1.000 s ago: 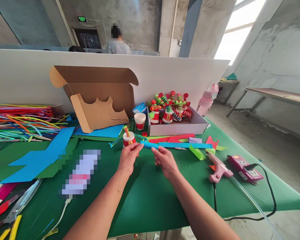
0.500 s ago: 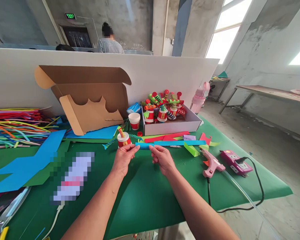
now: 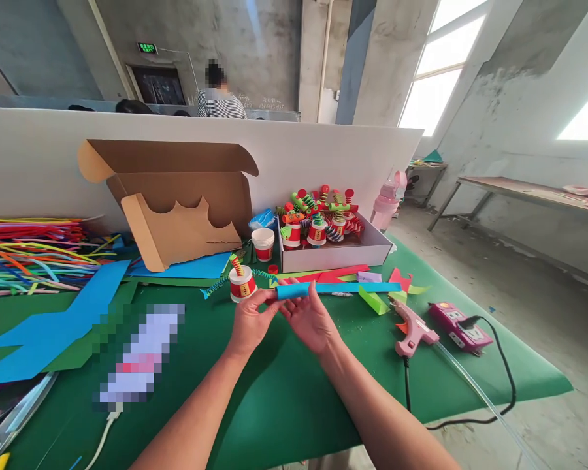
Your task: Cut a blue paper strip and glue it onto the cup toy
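Note:
A blue paper strip (image 3: 294, 290) stretches between my hands, above the green tabletop (image 3: 284, 405). My left hand (image 3: 255, 320) pinches its left end. Its fingers partly spread and palm turned up, my right hand (image 3: 311, 320) supports the strip, with the thumb resting near its lower edge. Just behind my left hand stands a red and white paper cup (image 3: 242, 284) with a coiled paper piece on top and green-blue spring arms at its sides. Another blue strip (image 3: 357, 287) lies to the right, seeming to continue in line with the held one.
An open cardboard box (image 3: 176, 189) and a white box of cup figures (image 3: 338, 260) stand behind. Right are a pink glue gun (image 3: 414, 329) and a purple power strip (image 3: 460, 326). Scissors (image 3: 17, 424), a phone (image 3: 142, 356) and pipe cleaners (image 3: 34, 254) are left.
My right hand has opened from a pinch and turned palm up under the strip. My left hand has shifted slightly right, still pinching. The view has tilted up slightly.

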`<state>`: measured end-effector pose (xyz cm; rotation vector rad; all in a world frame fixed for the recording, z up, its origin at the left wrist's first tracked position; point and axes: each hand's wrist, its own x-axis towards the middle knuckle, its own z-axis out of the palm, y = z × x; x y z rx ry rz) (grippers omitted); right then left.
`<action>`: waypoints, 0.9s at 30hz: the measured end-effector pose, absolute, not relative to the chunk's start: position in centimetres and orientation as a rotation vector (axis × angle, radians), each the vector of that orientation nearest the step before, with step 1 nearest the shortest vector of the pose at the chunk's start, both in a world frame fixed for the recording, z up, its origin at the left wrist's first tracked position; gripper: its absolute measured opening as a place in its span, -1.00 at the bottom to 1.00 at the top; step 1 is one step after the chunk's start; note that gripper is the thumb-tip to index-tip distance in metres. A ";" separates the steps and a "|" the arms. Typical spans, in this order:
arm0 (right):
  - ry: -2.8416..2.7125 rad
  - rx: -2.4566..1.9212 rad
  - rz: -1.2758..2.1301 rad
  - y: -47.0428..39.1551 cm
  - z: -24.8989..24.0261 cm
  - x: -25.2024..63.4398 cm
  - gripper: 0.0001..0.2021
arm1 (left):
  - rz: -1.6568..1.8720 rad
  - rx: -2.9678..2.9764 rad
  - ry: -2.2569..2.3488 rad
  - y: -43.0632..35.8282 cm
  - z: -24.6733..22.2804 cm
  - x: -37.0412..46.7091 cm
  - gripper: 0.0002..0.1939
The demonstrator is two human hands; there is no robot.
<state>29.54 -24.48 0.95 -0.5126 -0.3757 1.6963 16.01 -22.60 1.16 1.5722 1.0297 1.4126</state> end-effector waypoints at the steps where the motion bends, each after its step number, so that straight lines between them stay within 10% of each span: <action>1: -0.372 -0.507 1.673 -24.4 0.8 29.6 -0.69 | 1.404 1.670 1.026 -22.7 1.0 16.1 -0.84; 17: -0.522 -0.537 1.448 -24.3 0.6 29.8 -0.67 | 1.012 1.140 0.974 -22.7 2.3 15.4 -0.49; 27: -0.806 -0.879 1.369 -24.4 1.9 32.4 -0.60 | 1.096 1.220 1.048 -21.7 2.7 13.8 -0.61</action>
